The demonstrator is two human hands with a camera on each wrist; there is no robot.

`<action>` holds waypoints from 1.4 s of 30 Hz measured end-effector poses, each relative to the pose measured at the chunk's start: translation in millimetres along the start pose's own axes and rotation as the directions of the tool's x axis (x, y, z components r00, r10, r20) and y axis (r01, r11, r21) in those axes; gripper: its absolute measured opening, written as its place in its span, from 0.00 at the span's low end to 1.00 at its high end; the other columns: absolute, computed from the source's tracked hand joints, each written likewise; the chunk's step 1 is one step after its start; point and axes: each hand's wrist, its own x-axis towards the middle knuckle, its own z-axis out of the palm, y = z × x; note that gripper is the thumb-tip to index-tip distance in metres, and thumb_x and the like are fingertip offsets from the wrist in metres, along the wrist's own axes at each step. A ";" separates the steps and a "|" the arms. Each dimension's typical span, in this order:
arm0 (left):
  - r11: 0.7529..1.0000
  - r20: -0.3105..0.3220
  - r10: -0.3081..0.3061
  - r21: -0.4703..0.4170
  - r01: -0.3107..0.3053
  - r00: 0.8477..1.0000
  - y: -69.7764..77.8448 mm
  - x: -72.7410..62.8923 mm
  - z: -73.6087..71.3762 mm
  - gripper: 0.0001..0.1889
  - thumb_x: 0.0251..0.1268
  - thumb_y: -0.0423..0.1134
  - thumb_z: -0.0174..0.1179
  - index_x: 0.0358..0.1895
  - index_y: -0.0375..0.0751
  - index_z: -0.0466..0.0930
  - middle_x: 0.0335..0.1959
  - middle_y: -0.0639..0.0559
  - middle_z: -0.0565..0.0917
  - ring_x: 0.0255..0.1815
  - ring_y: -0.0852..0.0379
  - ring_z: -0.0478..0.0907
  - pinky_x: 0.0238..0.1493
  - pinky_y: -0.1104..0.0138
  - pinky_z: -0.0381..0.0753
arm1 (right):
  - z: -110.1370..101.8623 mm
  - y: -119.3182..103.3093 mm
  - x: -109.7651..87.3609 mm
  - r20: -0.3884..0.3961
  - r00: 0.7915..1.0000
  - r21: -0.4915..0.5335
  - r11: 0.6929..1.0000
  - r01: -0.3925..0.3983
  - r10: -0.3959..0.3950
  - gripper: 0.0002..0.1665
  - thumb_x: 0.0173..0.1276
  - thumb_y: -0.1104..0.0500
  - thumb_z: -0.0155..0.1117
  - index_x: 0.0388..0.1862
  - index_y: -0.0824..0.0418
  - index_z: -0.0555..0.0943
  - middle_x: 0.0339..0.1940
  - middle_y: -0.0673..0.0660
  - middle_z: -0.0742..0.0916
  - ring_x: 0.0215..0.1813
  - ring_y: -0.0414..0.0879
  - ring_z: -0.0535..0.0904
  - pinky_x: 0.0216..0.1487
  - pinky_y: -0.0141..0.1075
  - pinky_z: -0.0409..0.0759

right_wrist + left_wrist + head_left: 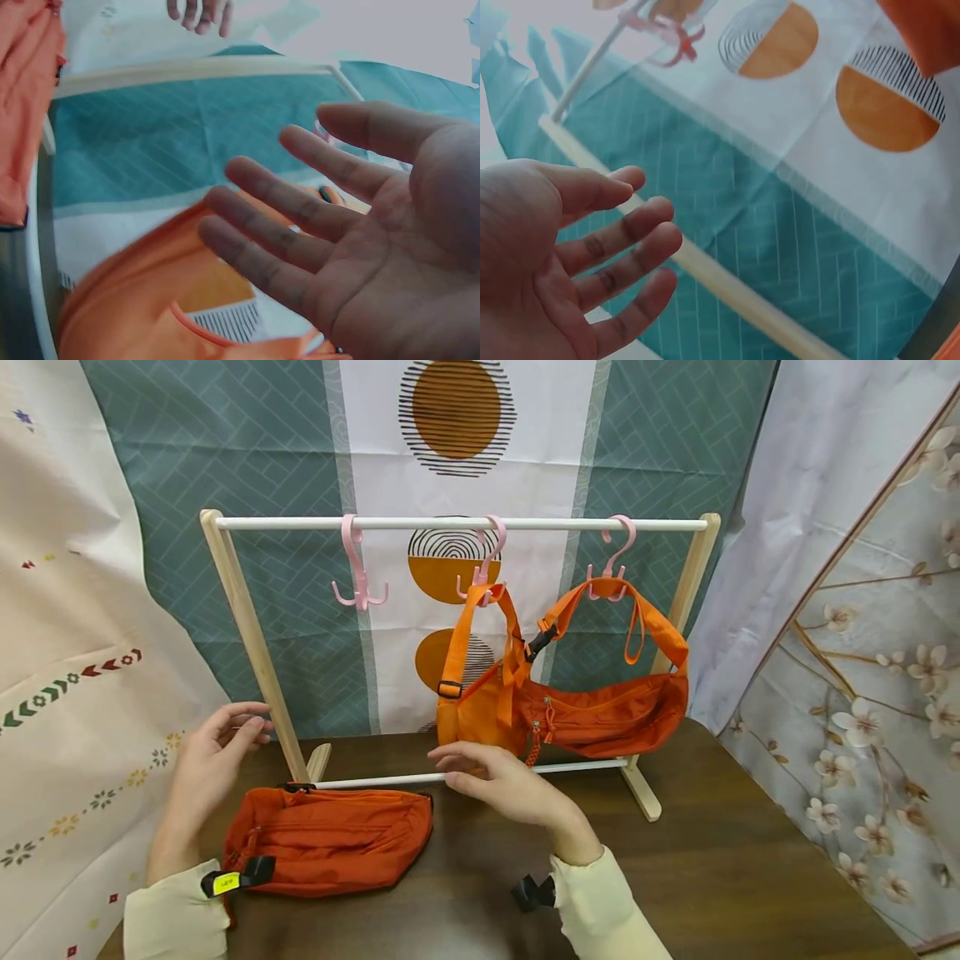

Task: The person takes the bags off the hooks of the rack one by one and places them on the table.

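Observation:
My left hand [217, 752] is raised beside the rack's left post, fingers relaxed and holding nothing. Below it a dark orange waist bag [337, 839] lies flat on the table. My right hand [502, 781] hovers in front of the rack's lower bar, its fingers spread and nothing in them in the right wrist view. Just behind it a bright orange bag [476, 718] hangs by its strap from the middle pink hook [491, 560]. A red-orange waist bag [607, 718] hangs from the right pink hook [618, 556]. The left pink hook [360, 577] carries nothing.
A wooden rack with a white top rail [285, 523] and a lower bar [375, 782] stands at the back of the brown table [720, 860]. Patterned cloths hang behind and at the left, and a flowered panel [862, 735] stands at the right.

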 end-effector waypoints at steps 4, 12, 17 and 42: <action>0.997 0.012 0.021 -0.073 -0.021 1.000 11.7 0.7 7.4 0.14 0.83 0.35 0.53 0.61 0.31 0.79 0.41 0.64 0.86 0.40 0.69 0.83 0.43 0.80 0.79 | -11.8 -3.7 -5.0 -0.102 0.995 0.021 1.000 0.024 -0.021 0.21 0.82 0.59 0.58 0.71 0.58 0.78 0.62 0.59 0.84 0.62 0.52 0.81 0.60 0.42 0.79; 0.995 0.055 0.034 -0.100 -0.028 0.998 22.1 -0.4 26.1 0.14 0.83 0.35 0.53 0.62 0.34 0.79 0.42 0.63 0.84 0.41 0.67 0.83 0.45 0.79 0.80 | -25.7 -5.2 -15.9 -0.198 0.980 0.093 0.995 0.018 0.001 0.20 0.81 0.61 0.59 0.68 0.61 0.79 0.68 0.61 0.81 0.67 0.61 0.79 0.63 0.48 0.79; 0.999 0.109 0.033 -0.040 -0.029 0.994 37.1 -0.2 49.3 0.15 0.83 0.38 0.54 0.64 0.40 0.80 0.45 0.53 0.85 0.41 0.67 0.81 0.43 0.76 0.79 | -34.8 -6.1 -24.3 -0.280 0.960 0.132 0.990 0.056 -0.017 0.18 0.81 0.63 0.59 0.66 0.64 0.80 0.65 0.62 0.83 0.64 0.59 0.81 0.62 0.49 0.81; 0.992 0.255 0.121 -0.071 -0.106 0.959 71.6 22.2 89.4 0.16 0.84 0.43 0.54 0.65 0.44 0.79 0.57 0.46 0.82 0.54 0.52 0.77 0.48 0.64 0.78 | -87.0 -16.2 -33.2 -0.533 0.826 0.052 0.967 0.251 -0.186 0.20 0.81 0.66 0.56 0.69 0.68 0.75 0.63 0.60 0.83 0.61 0.56 0.82 0.62 0.38 0.81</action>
